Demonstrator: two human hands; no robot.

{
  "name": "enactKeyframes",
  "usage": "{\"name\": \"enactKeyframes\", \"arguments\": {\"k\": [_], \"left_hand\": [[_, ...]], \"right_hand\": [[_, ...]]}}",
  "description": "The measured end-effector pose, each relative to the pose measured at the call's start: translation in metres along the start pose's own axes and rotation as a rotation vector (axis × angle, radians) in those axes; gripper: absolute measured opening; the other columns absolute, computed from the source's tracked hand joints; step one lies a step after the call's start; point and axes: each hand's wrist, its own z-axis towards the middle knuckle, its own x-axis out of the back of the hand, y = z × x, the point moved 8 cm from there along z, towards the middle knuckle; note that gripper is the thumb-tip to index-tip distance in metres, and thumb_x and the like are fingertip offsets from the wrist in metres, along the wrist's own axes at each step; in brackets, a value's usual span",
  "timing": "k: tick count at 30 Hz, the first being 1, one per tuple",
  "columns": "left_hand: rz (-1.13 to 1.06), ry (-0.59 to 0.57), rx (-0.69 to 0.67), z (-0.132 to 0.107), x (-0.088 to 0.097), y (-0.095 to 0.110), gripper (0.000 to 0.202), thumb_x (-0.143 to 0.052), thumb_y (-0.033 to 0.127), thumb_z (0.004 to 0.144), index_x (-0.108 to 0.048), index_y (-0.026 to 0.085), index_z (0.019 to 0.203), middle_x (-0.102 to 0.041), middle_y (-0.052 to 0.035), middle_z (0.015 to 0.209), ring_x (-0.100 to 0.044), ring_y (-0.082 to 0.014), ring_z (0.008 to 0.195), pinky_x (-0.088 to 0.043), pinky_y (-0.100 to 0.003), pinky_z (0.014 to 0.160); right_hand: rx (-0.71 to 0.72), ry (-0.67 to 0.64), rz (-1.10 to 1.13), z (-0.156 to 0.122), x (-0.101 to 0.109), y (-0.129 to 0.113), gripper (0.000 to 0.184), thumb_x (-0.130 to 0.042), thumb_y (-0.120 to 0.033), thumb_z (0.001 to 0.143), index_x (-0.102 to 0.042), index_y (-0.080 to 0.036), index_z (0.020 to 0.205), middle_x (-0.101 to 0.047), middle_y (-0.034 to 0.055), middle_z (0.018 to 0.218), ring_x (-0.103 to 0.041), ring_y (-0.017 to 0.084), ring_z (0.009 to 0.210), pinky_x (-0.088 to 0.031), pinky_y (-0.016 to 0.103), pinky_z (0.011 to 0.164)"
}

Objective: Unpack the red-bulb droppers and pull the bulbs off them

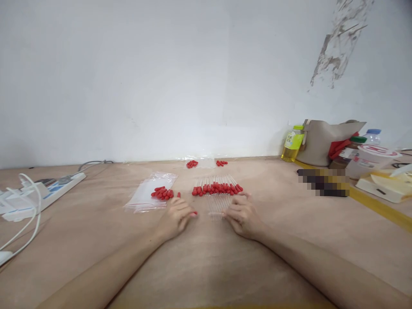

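My left hand (179, 214) is closed, with a small red rubber bulb (193, 213) pinched at the thumb and fingertips. Another red bulb shows just beyond its knuckles. Beside that hand, a pile of loose red bulbs (162, 193) lies on clear zip bags (144, 195). My right hand (244, 216) is curled at the right side of a row of thin glass tubes (218, 205), its fingertips closed on a tube end. Directly beyond them is a row of glass droppers with red bulbs (217, 188), their thin tips pointing at the wall.
Bagged red bulbs (192, 164) lie by the wall. A power strip (61, 189) with white cables (38, 210) occupies the left. On the right stand a yellow drink bottle (292, 143), a grey bag (322, 141), a plastic cup (373, 161) and a tissue pack (384, 185).
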Motion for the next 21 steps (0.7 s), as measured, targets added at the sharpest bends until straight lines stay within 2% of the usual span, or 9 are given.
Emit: {"name": "enactKeyframes", "arguments": {"k": [4, 7, 10, 13, 18, 21], "left_hand": [[-0.016, 0.247, 0.176, -0.010, 0.032, -0.040, 0.022, -0.039, 0.027, 0.087, -0.060, 0.020, 0.089, -0.058, -0.0047, 0.082, -0.053, -0.0153, 0.076, -0.042, -0.029, 0.068], [0.055, 0.355, 0.288, -0.010, 0.046, -0.057, 0.023, -0.039, 0.025, 0.086, -0.058, 0.020, 0.099, -0.053, -0.0054, 0.088, -0.052, -0.0161, 0.080, -0.045, -0.029, 0.068], [0.138, 0.348, 0.311, -0.007, 0.047, -0.064, 0.025, -0.039, 0.023, 0.084, -0.056, 0.022, 0.103, -0.050, -0.0047, 0.083, -0.051, -0.0170, 0.077, -0.046, -0.030, 0.066], [0.169, 0.317, 0.320, -0.006, 0.040, -0.071, 0.026, -0.041, 0.024, 0.083, -0.051, 0.022, 0.108, -0.052, -0.0043, 0.085, -0.052, -0.0171, 0.075, -0.045, -0.030, 0.066], [0.332, 0.191, 0.259, -0.003, 0.024, -0.076, 0.016, -0.045, 0.029, 0.083, -0.058, 0.021, 0.085, -0.057, -0.0048, 0.082, -0.051, -0.0209, 0.081, -0.039, -0.034, 0.071], [0.388, 0.176, 0.253, -0.004, 0.024, -0.074, 0.018, -0.045, 0.030, 0.084, -0.061, 0.022, 0.082, -0.059, -0.0051, 0.082, -0.049, -0.0219, 0.082, -0.036, -0.036, 0.070]], "right_hand": [[-0.174, 0.040, 0.003, -0.007, 0.007, 0.030, 0.022, -0.045, -0.026, 0.085, -0.065, -0.023, 0.078, -0.066, -0.0002, 0.070, -0.050, 0.012, 0.068, -0.022, 0.036, 0.085], [-0.194, 0.039, 0.037, -0.003, 0.003, 0.027, 0.020, -0.044, -0.023, 0.085, -0.063, -0.023, 0.092, -0.068, 0.0010, 0.080, -0.053, 0.012, 0.069, -0.024, 0.034, 0.083], [-0.177, 0.030, 0.033, 0.005, -0.002, 0.013, 0.021, -0.043, -0.022, 0.084, -0.062, -0.021, 0.093, -0.067, 0.0016, 0.078, -0.053, 0.012, 0.069, -0.026, 0.032, 0.082], [-0.146, 0.056, 0.004, 0.015, -0.004, 0.002, 0.018, -0.045, -0.023, 0.083, -0.063, -0.020, 0.080, -0.066, 0.0000, 0.067, -0.053, 0.011, 0.063, -0.026, 0.032, 0.082], [-0.045, 0.087, -0.048, 0.032, -0.016, -0.012, 0.018, -0.047, -0.022, 0.082, -0.064, -0.023, 0.076, -0.065, -0.0016, 0.065, -0.049, 0.012, 0.066, -0.023, 0.035, 0.083], [0.034, 0.048, -0.101, 0.040, -0.031, -0.023, 0.017, -0.049, -0.019, 0.079, -0.063, -0.022, 0.072, -0.064, -0.0012, 0.067, -0.046, 0.014, 0.072, -0.021, 0.037, 0.082]]}}
